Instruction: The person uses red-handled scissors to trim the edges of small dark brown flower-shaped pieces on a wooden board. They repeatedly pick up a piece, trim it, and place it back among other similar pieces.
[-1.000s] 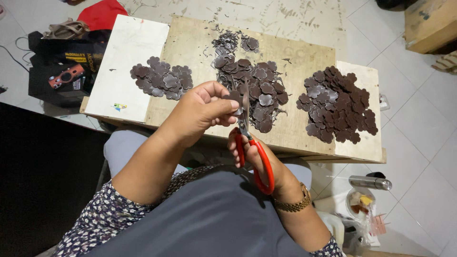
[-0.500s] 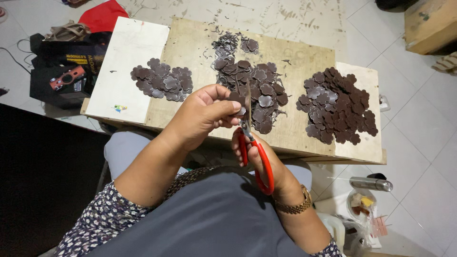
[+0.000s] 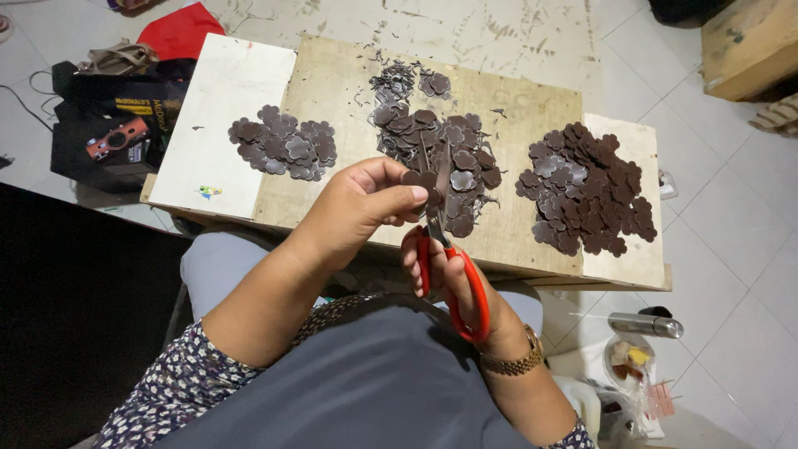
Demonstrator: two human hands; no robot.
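**Trimming a small flower cutout cleanly with scissors**

The left hand is pinched closed on a small dark brown flower-shaped cutout, thumb and forefinger together on its near edge; the piece stands just past the fingertips, over the wooden board. The right hand sits just below and toward the body from the left, its fingers closed through the loops of the red-handled scissors; the blades point away from the body and meet the cutout, standing slightly apart.

To do this step well, I judge the pinch should stay close to the cut line, yet clear of the blades, so the thin piece does not flex; the piece, not the scissors, is better turned to follow each petal's curve; short bites near the pivot would give more control than long snips at the tips.

Beyond the hands lies the middle heap of brown cutouts and scraps; to the left hand's outer side is a smaller pile of brown flowers; out past the right hand is the large pile of brown flowers.
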